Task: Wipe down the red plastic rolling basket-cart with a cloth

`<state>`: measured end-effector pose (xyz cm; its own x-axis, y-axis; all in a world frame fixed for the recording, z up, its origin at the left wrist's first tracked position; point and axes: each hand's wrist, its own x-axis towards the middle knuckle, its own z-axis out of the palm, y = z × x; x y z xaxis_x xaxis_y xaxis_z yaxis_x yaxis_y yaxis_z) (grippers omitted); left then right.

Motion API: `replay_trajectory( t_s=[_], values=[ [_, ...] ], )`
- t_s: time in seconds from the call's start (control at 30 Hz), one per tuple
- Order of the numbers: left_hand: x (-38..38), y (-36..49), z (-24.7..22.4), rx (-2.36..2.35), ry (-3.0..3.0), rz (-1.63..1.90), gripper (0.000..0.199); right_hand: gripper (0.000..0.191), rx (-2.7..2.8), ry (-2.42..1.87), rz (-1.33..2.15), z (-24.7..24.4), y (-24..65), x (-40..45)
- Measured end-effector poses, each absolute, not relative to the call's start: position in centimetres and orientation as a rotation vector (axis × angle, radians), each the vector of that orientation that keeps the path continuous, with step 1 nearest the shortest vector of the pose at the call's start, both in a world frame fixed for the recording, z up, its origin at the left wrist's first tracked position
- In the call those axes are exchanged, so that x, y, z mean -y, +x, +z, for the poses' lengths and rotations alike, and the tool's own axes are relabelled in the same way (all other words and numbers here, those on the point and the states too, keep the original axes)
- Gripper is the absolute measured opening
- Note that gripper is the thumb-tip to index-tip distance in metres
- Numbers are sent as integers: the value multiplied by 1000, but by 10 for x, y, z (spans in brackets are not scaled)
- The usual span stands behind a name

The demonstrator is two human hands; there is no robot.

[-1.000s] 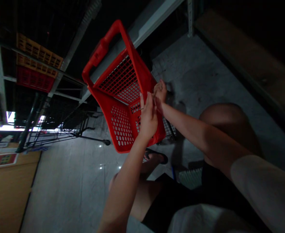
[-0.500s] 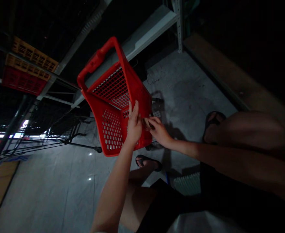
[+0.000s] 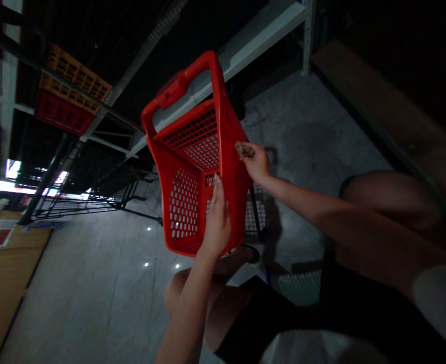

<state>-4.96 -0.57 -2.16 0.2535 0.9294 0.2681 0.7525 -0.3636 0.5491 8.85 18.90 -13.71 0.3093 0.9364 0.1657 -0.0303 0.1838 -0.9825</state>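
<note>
A red plastic shopping basket cart with perforated walls stands tilted in view in front of me. My left hand rests at its near side rim, fingers stretched forward along the inner side. Pinched in my right hand is a small, crumpled brown cloth, held against or very close to the cart's outer side wall. Dim light hides the cloth's exact shape.
A metal shelf stands behind the cart. Yellow crates and a red crate are at upper left, near dark wire racks. My bent legs flank a ribbed greenish stool.
My right hand has moved up along the cart's outer side with the cloth, away from my left hand. My left hand stays at the rim, slightly lower. The view has shifted.
</note>
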Motion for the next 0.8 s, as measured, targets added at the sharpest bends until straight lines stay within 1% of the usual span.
replay_trajectory(
  t_s=[0.13,0.23,0.33,0.4,0.5,0.6,0.63,0.73,0.8],
  values=[
    [13,-58,-20,-1610,2160,806,67,28,1104,-1194,991,-126,74,-125],
    [10,-63,-20,-1613,2098,820,65,21,1278,-1069,1095,-120,74,-66],
    [5,-64,-19,-1614,2049,851,64,24,1399,-942,1176,-119,77,-18],
    [3,-64,-17,-1622,2020,870,63,28,1410,-892,1225,-120,78,-5],
    [4,-63,-16,-1627,1980,894,63,32,1325,-869,1258,-119,78,-19],
    [6,-61,-16,-1633,1957,906,63,48,1178,-903,1241,-113,78,-63],
    [6,-60,-16,-1633,1952,912,63,50,1142,-923,1220,-111,77,-79],
    [5,-59,-18,-1631,1945,938,62,39,1094,-1005,1088,-104,72,-113],
    [4,-59,-20,-1646,1957,949,62,33,1103,-1030,1022,-100,69,-116]
  ],
)
